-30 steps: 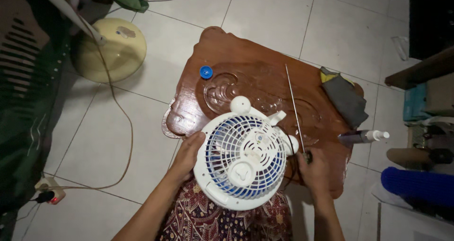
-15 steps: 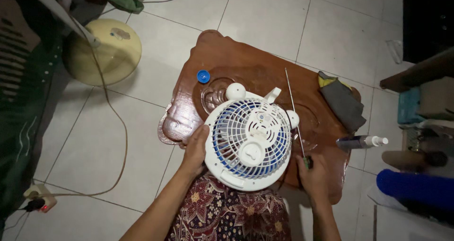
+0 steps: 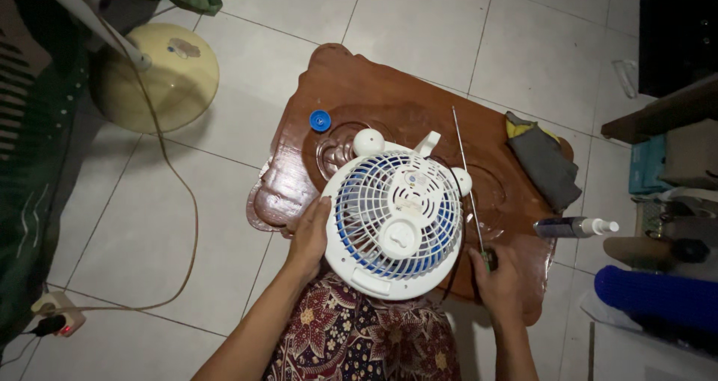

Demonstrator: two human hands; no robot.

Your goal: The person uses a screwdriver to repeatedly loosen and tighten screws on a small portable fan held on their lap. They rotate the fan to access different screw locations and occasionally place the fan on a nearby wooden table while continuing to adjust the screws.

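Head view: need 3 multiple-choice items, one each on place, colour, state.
1. Where is the small bottle cap?
A. on the wooden table, left of the fan
B. on the floor tiles
C. on the grey cloth

2. What colour are the blades behind the fan's white grille?
A. red
B. blue
C. yellow

3. What is the left hand doing?
A. hanging free
B. holding the spray bottle
C. resting against the fan's rim

Key: 1 A, the cap sits on the wood near the table's left edge. 2 B, blue shows through the grille. 3 C, its fingers lie along the rim.
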